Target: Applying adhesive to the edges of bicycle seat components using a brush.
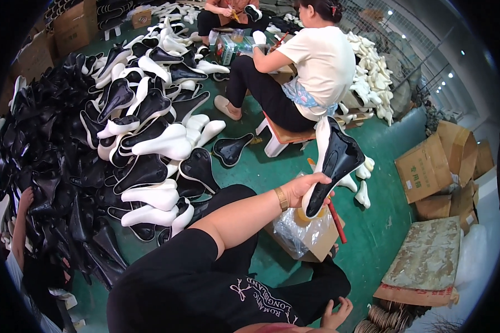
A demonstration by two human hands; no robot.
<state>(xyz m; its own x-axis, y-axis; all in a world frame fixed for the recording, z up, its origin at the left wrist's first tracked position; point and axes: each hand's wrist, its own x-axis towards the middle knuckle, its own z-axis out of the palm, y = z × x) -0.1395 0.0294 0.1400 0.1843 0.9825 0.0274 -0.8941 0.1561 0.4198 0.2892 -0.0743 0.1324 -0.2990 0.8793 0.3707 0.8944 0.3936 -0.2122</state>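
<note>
My left hand (301, 191), with a gold-coloured band at the wrist, is stretched forward and gripping a bicycle saddle (339, 155) by its narrow end. The saddle is held tilted up, its glossy black underside toward me and white padding along one edge. Below it stands a small cardboard box (322, 252) lined with clear plastic, with a yellowish container (304, 215) in it, partly hidden by the saddle. A red stick-like handle (336, 222) leans at the box's right side. Down by my leg, my right hand (336, 314) has its fingers apart and holds nothing visible.
A big heap of black-and-white saddles (161, 139) lies left, beside piled black shells (44, 166). A co-worker (322, 61) sits ahead on a stool (283, 139); another person (233, 14) sits beyond. Cardboard boxes (422, 166) stand right. Someone's arm (21, 222) shows far left.
</note>
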